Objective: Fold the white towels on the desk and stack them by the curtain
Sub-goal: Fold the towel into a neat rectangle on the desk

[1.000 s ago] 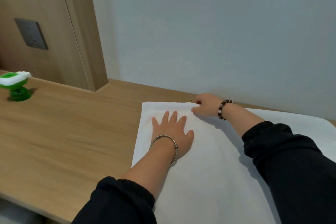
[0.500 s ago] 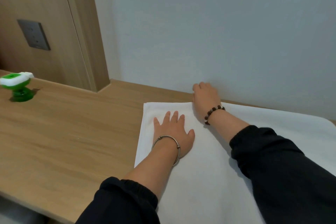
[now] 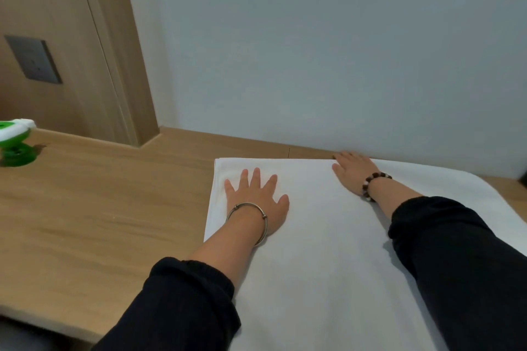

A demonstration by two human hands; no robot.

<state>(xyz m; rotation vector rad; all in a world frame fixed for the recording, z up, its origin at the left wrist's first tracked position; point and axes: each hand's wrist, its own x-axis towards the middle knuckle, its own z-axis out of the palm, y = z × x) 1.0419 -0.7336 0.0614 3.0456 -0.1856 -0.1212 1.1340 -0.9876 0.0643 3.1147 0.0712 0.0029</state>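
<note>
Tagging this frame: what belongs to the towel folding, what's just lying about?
Job: white towel, left hand flat on it, right hand at its far edge, desk.
Lying about: green and white gadget, wall socket.

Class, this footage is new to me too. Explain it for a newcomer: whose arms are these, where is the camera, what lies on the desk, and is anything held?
No machine here: a person wears one wide-angle camera on the head, looking down at their own black-sleeved arms. A large white cloth towel lies spread on the light wooden desk. The left hand, silver bangle at the wrist, rests flat near the towel's left edge. The right hand, with a beaded bracelet, lies flat at its far edge by the wall. Neither grips anything. A small green-and-white plastic object stands far left.
</note>
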